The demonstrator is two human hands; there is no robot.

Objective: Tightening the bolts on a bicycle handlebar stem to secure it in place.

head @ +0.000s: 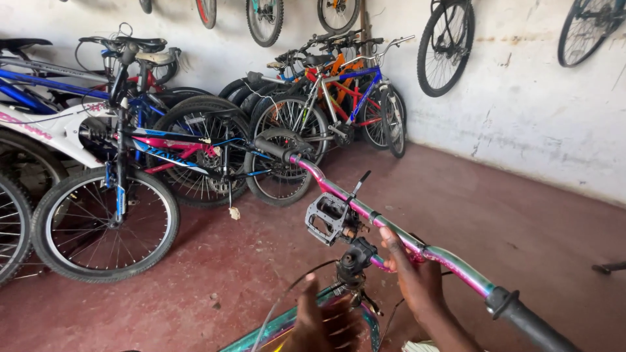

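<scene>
From the head camera, the right hand [417, 277] wraps around the handlebar [391, 228] just right of the stem [355, 257], fingers [393, 244] curled over the tube and pressed together in a firm hold. The bar, pink fading to green, runs from a black grip [270, 148] at upper left down to another black grip [528, 322] at lower right. A grey pedal [329, 217] sits against the bar just left of the stem, near the right fingertips but apart from them; how it is fixed there cannot be told. The left hand [323, 319] hovers low in front of the stem, blurred, over the teal frame [274, 329]; its fingers look spread and it holds nothing, though the blur leaves that unsure. A thin cable [306, 277] arcs from the stem toward the frame. To steady the bar well, the right hand's hold close to the stem seems sound, since it limits swing; the left hand would do best to keep off the cable and brace the frame or stem squarely. Behind, parked bikes [150, 156] lean in a row on the red floor [495, 202], and wheels [445, 45] hang on the white wall [535, 98].
</scene>
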